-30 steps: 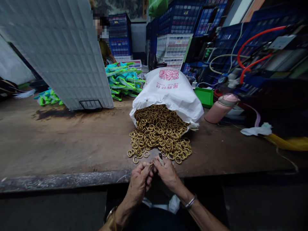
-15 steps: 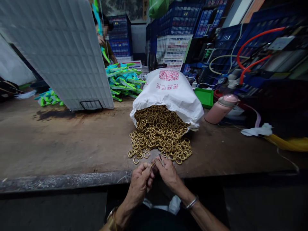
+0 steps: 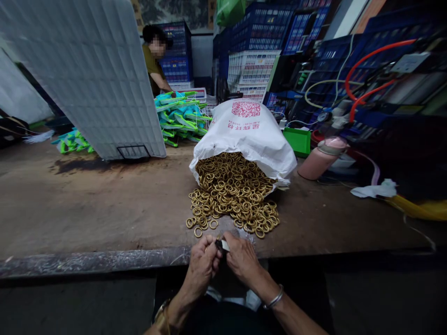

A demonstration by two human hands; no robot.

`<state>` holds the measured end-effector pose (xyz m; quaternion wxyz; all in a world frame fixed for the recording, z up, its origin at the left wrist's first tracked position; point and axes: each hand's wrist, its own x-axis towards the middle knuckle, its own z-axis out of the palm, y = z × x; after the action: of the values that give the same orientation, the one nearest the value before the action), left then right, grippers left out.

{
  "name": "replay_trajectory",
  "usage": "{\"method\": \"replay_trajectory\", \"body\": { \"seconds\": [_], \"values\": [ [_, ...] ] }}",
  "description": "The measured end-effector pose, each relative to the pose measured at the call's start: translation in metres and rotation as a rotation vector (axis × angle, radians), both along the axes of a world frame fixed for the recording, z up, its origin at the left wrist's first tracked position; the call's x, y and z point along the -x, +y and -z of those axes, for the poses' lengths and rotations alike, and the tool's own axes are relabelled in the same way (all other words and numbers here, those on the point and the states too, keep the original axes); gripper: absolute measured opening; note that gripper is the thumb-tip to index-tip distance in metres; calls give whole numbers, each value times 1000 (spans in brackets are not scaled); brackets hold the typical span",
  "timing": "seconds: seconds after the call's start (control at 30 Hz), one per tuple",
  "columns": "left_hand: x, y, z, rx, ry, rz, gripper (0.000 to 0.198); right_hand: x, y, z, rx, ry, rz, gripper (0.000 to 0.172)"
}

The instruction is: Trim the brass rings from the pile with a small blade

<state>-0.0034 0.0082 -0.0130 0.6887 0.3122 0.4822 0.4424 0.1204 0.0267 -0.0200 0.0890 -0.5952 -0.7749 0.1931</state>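
Observation:
My left hand [image 3: 201, 261] is closed in a pinch in front of the table edge. A bit of a brass-coloured ring [image 3: 218, 237] shows at its fingertips. My right hand [image 3: 244, 258] is closed around a small flat tool [image 3: 225, 245], pale along one part and dark at the end; its exact kind is hard to make out. The tool's dark end meets the left fingertips. Just beyond both hands, a heap of brass-coloured rings [image 3: 237, 197] spills from the mouth of a white woven sack [image 3: 244, 139] lying on its side.
The wooden table [image 3: 104, 209] carries a tall grey panel [image 3: 104, 83] at left and a pile of green and blue items [image 3: 183, 114] behind it. A pink bottle [image 3: 323, 156] and green tray [image 3: 296, 142] stand right. A co-worker [image 3: 153, 70] is at the back, before stacked crates [image 3: 254, 65].
The tool in my right hand has swung from pointing up and away to lying across toward my left fingertips. The co-worker at the back has come out from behind the panel.

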Motion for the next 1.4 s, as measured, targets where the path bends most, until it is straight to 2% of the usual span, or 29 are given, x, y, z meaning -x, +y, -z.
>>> {"method": "replay_trajectory", "body": {
  "seconds": [0.2,0.4,0.5,0.63,0.83,0.93,1.03,1.2,1.3,1.4],
  "values": [
    [9,-6,-6,44,-105,5,28,10,4,1,-20,-80,36,22],
    [14,-21,-11,64,-304,71,22,10,33,0,-88,-111,111,19],
    [15,-19,-7,85,-360,8,25,16,41,1,-119,-87,138,10],
    [17,-13,-4,103,-325,-15,27,24,44,4,-124,-103,145,14],
    [21,-4,-9,140,-390,-90,18,20,49,1,-63,-100,167,16],
    [24,-2,-8,174,-430,-97,16,17,48,1,-65,63,161,10],
    [25,1,-5,192,-476,-89,18,16,43,1,-35,347,221,7],
    [21,3,-2,173,-448,-111,18,16,27,0,143,797,363,8],
    [16,4,-3,137,-399,-119,25,18,18,-2,224,935,408,13],
    [11,3,-3,88,-353,-106,27,20,13,-3,242,973,405,16]
  ]
}}
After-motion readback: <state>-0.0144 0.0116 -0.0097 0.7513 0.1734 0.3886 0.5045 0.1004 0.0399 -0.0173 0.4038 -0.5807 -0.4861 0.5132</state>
